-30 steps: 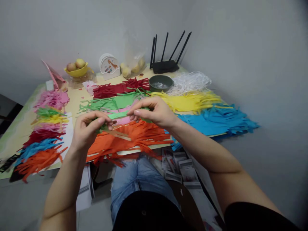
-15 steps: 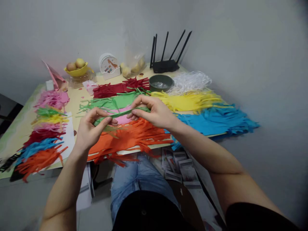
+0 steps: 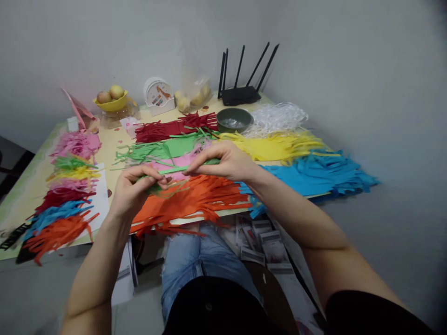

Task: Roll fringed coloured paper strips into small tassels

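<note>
**Green paper strip pinched between both hands over the table's near edge**

Nearest are blue jeans (image 3: 188,258) and a stack of printed cards (image 3: 260,239) on the floor below the table (image 3: 21,195). Just above the near edge, the left hand (image 3: 131,190) and right hand (image 3: 226,163) hold one green paper strip (image 3: 178,169) between them. The left hand's thumb and fingertips are pinched on its left end; the right hand's fingers are pressed together on its right end, palm down. The strip runs nearly level from hand to hand, over the orange fringed paper (image 3: 188,200) that hangs off the near edge.

At the left edge lie small bundles of cut strips (image 3: 63,204) in orange, blue, dark red, yellow, green and pink. Toward the right edge spread blue fringed paper (image 3: 314,174) and, behind it, yellow fringed paper (image 3: 272,146). Past the hands lie pink (image 3: 174,160), green (image 3: 160,149) and dark red sheets (image 3: 167,129). Farther back stand a dark green bowl (image 3: 233,120) beside white shredded strips (image 3: 279,116). Along the far edge are a yellow bowl of fruit (image 3: 110,100), a small white calendar stand (image 3: 159,97), a clear bag (image 3: 193,95) and a black router (image 3: 240,95).
</note>
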Action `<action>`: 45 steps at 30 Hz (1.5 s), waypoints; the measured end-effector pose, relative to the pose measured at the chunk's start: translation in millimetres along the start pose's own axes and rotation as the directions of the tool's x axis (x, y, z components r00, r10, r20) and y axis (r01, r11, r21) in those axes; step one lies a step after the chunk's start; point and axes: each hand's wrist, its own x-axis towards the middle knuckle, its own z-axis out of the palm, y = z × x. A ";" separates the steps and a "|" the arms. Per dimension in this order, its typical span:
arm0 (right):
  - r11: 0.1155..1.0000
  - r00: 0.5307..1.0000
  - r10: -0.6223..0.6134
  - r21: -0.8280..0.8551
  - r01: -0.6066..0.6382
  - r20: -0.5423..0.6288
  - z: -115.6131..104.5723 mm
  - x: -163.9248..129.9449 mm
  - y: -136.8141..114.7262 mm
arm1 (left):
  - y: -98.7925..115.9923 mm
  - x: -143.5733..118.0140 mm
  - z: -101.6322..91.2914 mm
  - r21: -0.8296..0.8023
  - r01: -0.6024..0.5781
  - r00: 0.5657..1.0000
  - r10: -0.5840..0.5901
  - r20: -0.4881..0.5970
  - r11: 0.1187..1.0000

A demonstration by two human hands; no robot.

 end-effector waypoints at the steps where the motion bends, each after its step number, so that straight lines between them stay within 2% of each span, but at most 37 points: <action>1: 0.991 0.999 -0.046 -0.124 0.047 0.011 -1.9 -0.9 -2.7 | 3.3 1.0 -3.0 0.095 -0.004 0.999 -0.001 0.048 0.995; 3: 0.934 0.990 -0.119 -0.329 0.139 0.082 -4.2 -2.4 -8.8 | 12.7 4.2 -5.7 0.339 -0.057 0.993 0.018 0.117 0.939; 5: 0.862 0.969 -0.161 -0.450 0.232 0.190 -4.6 -3.3 -14.4 | 22.5 8.3 -3.4 0.544 -0.156 0.981 0.064 0.184 0.824; 8: 0.779 0.936 -0.191 -0.535 0.327 0.294 -3.2 -4.9 -19.7 | 29.4 14.0 5.0 0.639 -0.260 0.945 0.055 0.322 0.723; 10: 0.751 0.934 -0.185 -0.569 0.335 0.306 -3.0 -7.1 -21.6 | 27.2 16.3 9.1 0.647 -0.271 0.931 0.022 0.365 0.712; 12: 0.755 0.938 -0.162 -0.573 0.318 0.307 -4.5 -9.3 -23.4 | 21.7 17.0 10.6 0.682 -0.287 0.932 0.032 0.360 0.673; 13: 0.768 0.943 -0.141 -0.568 0.295 0.300 -5.8 -9.6 -24.3 | 18.4 17.0 10.6 0.716 -0.317 0.932 0.067 0.355 0.622; 15: 0.811 0.968 -0.085 -0.547 0.205 0.237 -8.6 -7.3 -25.8 | 12.2 16.5 10.1 0.795 -0.416 0.909 0.183 0.374 0.441; 17: 0.867 0.990 -0.004 -0.492 0.075 0.144 -10.1 -0.9 -24.7 | 7.4 16.0 9.8 0.839 -0.509 0.843 0.308 0.441 0.193; 19: 0.929 0.984 0.106 -0.368 -0.047 0.142 -8.9 7.3 -19.5 | 4.1 15.8 9.3 0.823 -0.568 0.752 0.397 0.527 -0.016; 21: 0.968 0.949 0.204 -0.193 -0.159 0.242 -4.8 13.8 -10.8 | 1.5 15.5 8.1 0.782 -0.608 0.656 0.470 0.590 -0.134; 23: 0.967 0.921 0.244 -0.003 -0.255 0.304 1.8 16.0 -1.6 | -1.6 14.7 7.0 0.750 -0.639 0.578 0.536 0.615 -0.173; 25: 0.942 0.933 0.235 0.174 -0.288 0.271 10.3 14.1 5.0 | -6.1 12.7 8.0 0.755 -0.636 0.544 0.601 0.586 -0.160; 27: 0.914 0.960 0.202 0.314 -0.256 0.196 19.6 10.4 7.3 | -11.0 9.8 13.1 0.796 -0.601 0.565 0.664 0.490 -0.076; 28: 0.902 0.972 0.175 0.370 -0.222 0.156 24.1 8.9 7.0 | -13.1 8.1 17.2 0.819 -0.574 0.589 0.695 0.413 0.000; 30: 0.877 0.991 0.115 0.461 -0.136 0.074 32.0 7.9 4.7 | -15.4 4.9 27.8 0.834 -0.507 0.666 0.714 0.218 0.219; 33: 0.868 0.995 0.068 0.497 -0.020 -0.078 39.6 11.6 0.6 | -13.8 3.6 43.7 0.724 -0.376 0.805 0.590 -0.054 0.578; 35: 0.898 0.976 0.077 0.439 0.021 -0.204 42.3 15.7 -0.3 | -11.7 6.0 51.3 0.607 -0.283 0.877 0.456 -0.150 0.743; 37: 0.940 0.948 0.080 0.341 0.032 -0.309 44.1 18.9 0.8 | -11.4 10.8 55.9 0.517 -0.221 0.904 0.372 -0.209 0.827; 39: 0.975 0.925 0.049 0.221 0.038 -0.377 45.1 20.6 3.5 | -13.6 16.9 57.9 0.466 -0.188 0.908 0.334 -0.253 0.864; 42: 0.996 0.907 -0.083 -0.056 0.065 -0.414 41.4 20.5 8.2 | -18.2 26.2 56.0 0.423 -0.162 0.894 0.314 -0.319 0.892; 44: 0.954 0.898 -0.197 -0.287 0.084 -0.394 33.6 20.0 11.0 | -19.0 31.0 52.0 0.410 -0.154 0.898 0.301 -0.321 0.899; 45: 0.921 0.901 -0.245 -0.375 0.102 -0.358 28.3 19.8 12.4 | -18.6 32.8 49.3 0.410 -0.146 0.914 0.282 -0.293 0.900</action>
